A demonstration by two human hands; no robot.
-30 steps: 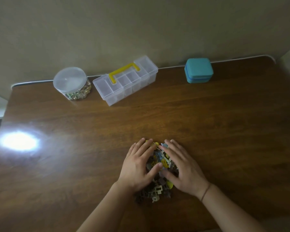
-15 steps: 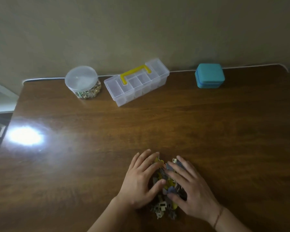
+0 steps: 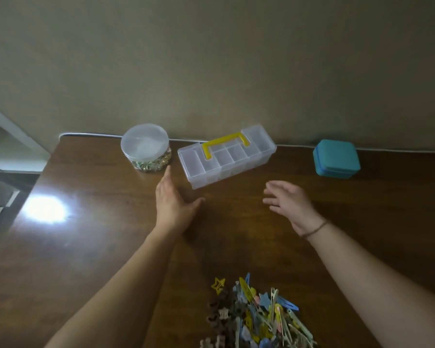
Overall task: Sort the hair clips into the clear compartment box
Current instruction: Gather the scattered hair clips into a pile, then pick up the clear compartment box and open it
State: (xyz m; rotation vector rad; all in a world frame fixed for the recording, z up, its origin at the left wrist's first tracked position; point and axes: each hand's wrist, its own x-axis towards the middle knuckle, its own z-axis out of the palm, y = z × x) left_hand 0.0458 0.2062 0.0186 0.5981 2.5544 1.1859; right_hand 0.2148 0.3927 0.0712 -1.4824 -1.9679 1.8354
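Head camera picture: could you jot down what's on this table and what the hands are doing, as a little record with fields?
surface: brown wooden table
clear compartment box: far side, lid shut, yellow handle on top, compartments look empty
hair clips: mixed pile at the near edge, none sorted yet
left hand: open, holds nothing, reaching toward the box
right hand: open, holds nothing, reaching toward the box
round clear jar: left of the box, lid on, small items inside
teal case: right of the box, shut
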